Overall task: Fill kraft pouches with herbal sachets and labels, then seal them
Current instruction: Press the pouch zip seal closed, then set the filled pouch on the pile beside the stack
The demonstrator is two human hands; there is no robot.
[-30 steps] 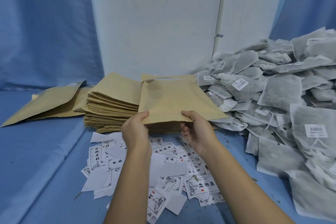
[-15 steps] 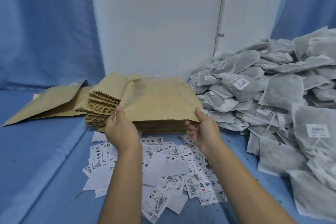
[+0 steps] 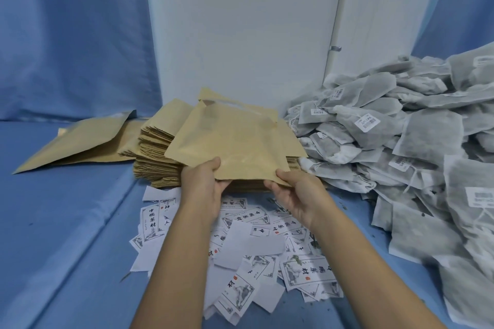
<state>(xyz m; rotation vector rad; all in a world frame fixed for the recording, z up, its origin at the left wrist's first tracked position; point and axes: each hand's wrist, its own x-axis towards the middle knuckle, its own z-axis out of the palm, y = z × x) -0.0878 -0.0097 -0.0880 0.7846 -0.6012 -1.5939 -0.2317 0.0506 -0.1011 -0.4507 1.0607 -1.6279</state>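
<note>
Head view: both hands, left hand and right hand, are pinching one kraft pouch's near edge, probably readying it for filling.

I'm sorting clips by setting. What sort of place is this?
Probably a small hand-packing station for herbal goods: a pouch stack, a sachet heap and loose labels lie on a blue-covered surface. Left hand and right hand grip one pouch.

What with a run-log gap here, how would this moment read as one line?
left hand, right hand: pinch kraft pouch near edge | stack: beneath | sachets: piled right | labels: scattered beneath arms
</note>
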